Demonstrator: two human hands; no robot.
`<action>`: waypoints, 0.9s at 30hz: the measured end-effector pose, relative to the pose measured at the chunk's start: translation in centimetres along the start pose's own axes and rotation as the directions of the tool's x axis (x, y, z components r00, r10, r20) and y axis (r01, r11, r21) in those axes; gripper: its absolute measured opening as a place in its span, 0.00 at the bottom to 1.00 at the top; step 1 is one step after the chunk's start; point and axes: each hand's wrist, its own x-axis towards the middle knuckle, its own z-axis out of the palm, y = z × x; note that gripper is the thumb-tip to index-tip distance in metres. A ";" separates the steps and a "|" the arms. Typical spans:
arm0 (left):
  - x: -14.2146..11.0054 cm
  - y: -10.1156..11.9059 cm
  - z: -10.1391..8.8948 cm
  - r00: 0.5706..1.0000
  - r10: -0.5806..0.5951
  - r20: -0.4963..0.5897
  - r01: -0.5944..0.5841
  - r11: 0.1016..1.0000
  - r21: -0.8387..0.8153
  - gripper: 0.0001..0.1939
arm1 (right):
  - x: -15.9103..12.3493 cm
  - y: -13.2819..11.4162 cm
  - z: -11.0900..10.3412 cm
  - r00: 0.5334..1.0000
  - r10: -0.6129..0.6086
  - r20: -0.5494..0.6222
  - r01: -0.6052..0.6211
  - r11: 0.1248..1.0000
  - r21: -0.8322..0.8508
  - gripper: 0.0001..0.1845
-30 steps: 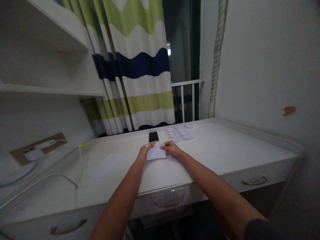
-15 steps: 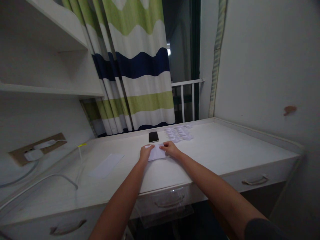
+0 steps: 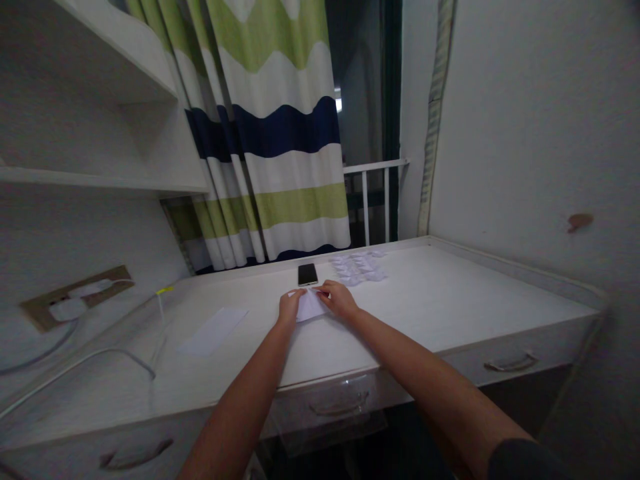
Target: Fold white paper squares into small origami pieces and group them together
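Between my hands is a white sheet of paper (image 3: 311, 308), its upper edge pinched so that creases run down from it. My left hand (image 3: 290, 305) grips the paper's left side, thumb on top. At the upper right of the sheet, my right hand (image 3: 340, 298) pinches it between thumb and fingers. Just beyond the paper lies a dark phone (image 3: 307, 274) with its screen up. Several folded white paper pieces (image 3: 359, 268) sit in rows behind my right hand. Parts of the sheet under my fingers are hidden.
A flat white paper (image 3: 214, 331) lies on the desk (image 3: 410, 313) to the left. White cables (image 3: 120, 350) run from plugs (image 3: 70, 308) at the left wall. Drawers with metal handles (image 3: 511, 363) are under the front edge; a striped curtain (image 3: 295, 153) hangs behind.
The paper was flatter a second ago; its upper part is now bunched toward the middle. My right hand has shifted slightly left, and its fingers have curled in over the sheet.
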 end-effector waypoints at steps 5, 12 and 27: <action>0.3 -0.3 -0.1 1.000 -0.023 0.002 0.023 0.998 -0.052 0.12 | -0.1 -0.4 0.0 0.983 -0.181 -0.009 0.173 0.955 -0.239 0.13; 0.2 -0.2 -0.2 0.999 -0.041 0.001 0.041 0.997 -0.061 0.13 | -0.1 -0.3 0.3 0.949 -0.315 0.001 0.301 0.905 -0.300 0.12; 0.1 -0.1 -0.2 1.000 0.014 0.004 -0.014 0.999 -0.049 0.14 | -0.1 -0.6 0.2 0.966 -0.256 0.020 0.252 0.926 -0.280 0.14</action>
